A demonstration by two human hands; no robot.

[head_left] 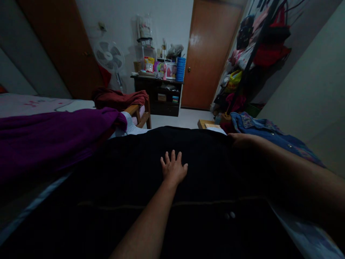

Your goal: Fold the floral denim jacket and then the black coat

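A large black garment (199,180) lies spread out across the lower middle of the head view, with a pale stitched line running over it and two small round buttons (229,215) low on the right. Flat on its middle rests my left hand (174,168), fingers spread and holding nothing. At the garment's far right edge my right hand (239,139) grips the cloth; its fingertips are partly hidden. A blue denim garment (272,131) with buttons lies just beyond my right forearm. On the left is a bunched purple cloth (61,133).
Behind the purple cloth, a reddish-brown cloth (121,99) drapes over a wooden frame (145,117). A white fan (109,57) stands by the wall near a dark cabinet (159,97) loaded with items. Bags and clothes hang on the right beside a brown door (211,54).
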